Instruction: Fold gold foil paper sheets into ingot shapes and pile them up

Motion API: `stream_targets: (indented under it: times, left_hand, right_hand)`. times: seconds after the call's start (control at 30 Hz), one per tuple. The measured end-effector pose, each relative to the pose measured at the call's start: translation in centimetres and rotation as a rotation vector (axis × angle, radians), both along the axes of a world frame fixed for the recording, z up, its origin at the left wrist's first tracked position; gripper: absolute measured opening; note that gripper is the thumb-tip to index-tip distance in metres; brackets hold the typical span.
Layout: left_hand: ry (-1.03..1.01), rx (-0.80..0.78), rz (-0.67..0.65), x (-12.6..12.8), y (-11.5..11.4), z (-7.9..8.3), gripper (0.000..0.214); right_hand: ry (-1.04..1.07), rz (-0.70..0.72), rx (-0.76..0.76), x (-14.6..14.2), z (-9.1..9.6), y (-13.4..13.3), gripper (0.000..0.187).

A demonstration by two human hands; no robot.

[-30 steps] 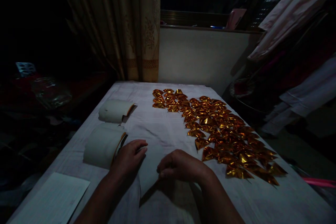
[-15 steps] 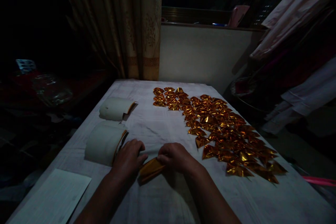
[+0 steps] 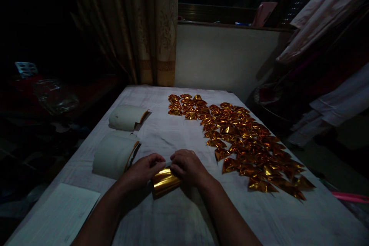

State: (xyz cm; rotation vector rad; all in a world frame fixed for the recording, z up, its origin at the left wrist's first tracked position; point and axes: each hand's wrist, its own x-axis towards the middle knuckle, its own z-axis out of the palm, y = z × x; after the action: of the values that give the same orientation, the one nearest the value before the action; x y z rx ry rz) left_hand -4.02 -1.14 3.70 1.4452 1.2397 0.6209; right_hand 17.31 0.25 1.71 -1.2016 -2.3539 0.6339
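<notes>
Both my hands pinch one gold foil sheet (image 3: 165, 181), curled so its shiny side faces me, just above the white cloth-covered table (image 3: 178, 138). My left hand (image 3: 145, 169) grips its left upper edge with closed fingers. My right hand (image 3: 186, 166) grips its right upper edge, fingers closed too. A spread of several folded gold foil pieces (image 3: 245, 142) lies to the right of my right hand. Two curved stacks of white-backed foil sheets lie left of my left hand, a near stack (image 3: 113, 154) and a far stack (image 3: 127, 117).
A white paper sheet (image 3: 57, 215) lies at the table's near left corner. A patterned curtain (image 3: 144, 27) hangs behind the table beside a white wall under a dark window. Pale garments (image 3: 325, 19) hang at the right. The left side of the room is dark and cluttered.
My hands came together and lifted the sheet; it turned from white side up to a curled shape with its gold side showing.
</notes>
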Motion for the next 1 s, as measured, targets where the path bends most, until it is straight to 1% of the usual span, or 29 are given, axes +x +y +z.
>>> stream_targets:
  times: [0.13, 0.27, 0.33, 0.43, 0.47, 0.53, 0.6, 0.67, 0.77, 0.87, 1.0]
  left_hand:
    - [0.056, 0.021, -0.018, 0.1, -0.2, -0.3, 0.03]
    - [0.1, 0.007, 0.025, 0.9, -0.3, 0.2, 0.02]
    - [0.09, 0.039, 0.07, 1.3, -0.4, 0.6, 0.02]
    - [0.073, 0.08, 0.138, 1.7, -0.4, 1.4, 0.022]
    - [0.067, 0.087, 0.15, 1.8, -0.4, 1.6, 0.024]
    - [0.054, 0.094, 0.167, 1.8, -0.3, 1.8, 0.027]
    - [0.06, 0.102, 0.201, 1.8, -0.2, 1.8, 0.031]
    - [0.089, 0.114, 0.243, 1.7, -0.1, 1.7, 0.037]
    - [0.093, 0.109, 0.285, 1.7, 0.0, 1.4, 0.043]
    - [0.017, 0.077, 0.307, 1.9, 0.0, 1.1, 0.039]
    - [-0.023, 0.097, 0.356, 2.2, -0.1, 0.9, 0.036]
  right_hand:
    - [-0.045, -0.05, -0.045, 0.0, 0.7, 0.0, 0.007]
    - [0.029, -0.08, -0.11, 0.4, 1.0, 0.0, 0.005]
    - [0.116, -0.112, -0.183, 0.8, 1.0, -0.1, 0.007]
    - [0.261, -0.155, -0.338, 1.6, 1.0, -0.2, 0.023]
    - [0.296, -0.152, -0.39, 1.8, 1.1, -0.2, 0.023]
    - [0.342, -0.13, -0.472, 2.4, 1.5, -0.2, 0.016]
    - [0.36, -0.114, -0.511, 2.9, 2.0, -0.2, 0.016]
    - [0.366, -0.131, -0.493, 3.3, 2.7, -0.2, 0.017]
    - [0.35, -0.151, -0.424, 3.9, 3.6, -0.1, 0.017]
    - [0.338, -0.166, -0.391, 4.2, 4.0, 0.0, 0.016]
    - [0.331, -0.198, -0.373, 4.3, 4.2, 0.0, 0.017]
